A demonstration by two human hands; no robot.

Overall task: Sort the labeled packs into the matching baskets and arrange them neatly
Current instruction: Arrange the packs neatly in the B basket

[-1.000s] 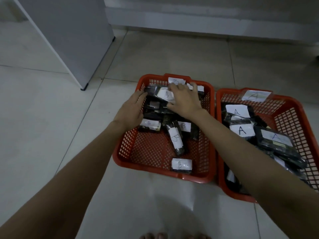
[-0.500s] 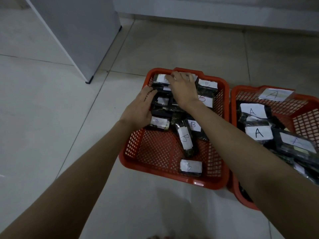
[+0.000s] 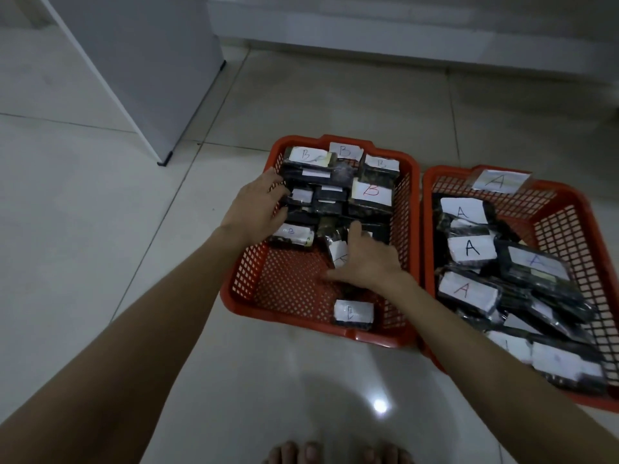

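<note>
Two red mesh baskets stand side by side on the floor. The left basket [image 3: 241, 296] carries a "B" label [image 3: 345, 151] on its far rim and holds several dark B packs stacked at the back. My left hand [image 3: 258, 205] presses with straight fingers against the left side of that stack. My right hand [image 3: 365, 259] rests on a tilted B pack [image 3: 336, 254] in the middle, thumb spread out to the left. One B pack [image 3: 353, 313] lies alone by the near rim. The right basket [image 3: 569, 202], labelled "A" [image 3: 499, 180], holds several A packs [image 3: 470, 247] lying loosely.
A grey cabinet panel [image 3: 150, 61] stands at the back left, its corner on the tiled floor [image 3: 83, 229]. A wall base [image 3: 402, 31] runs behind the baskets. My toes [image 3: 335, 453] show at the bottom edge.
My right hand has drawn back from the far row of B packs to the tilted pack in the middle. My left hand stays at the stack's left side.
</note>
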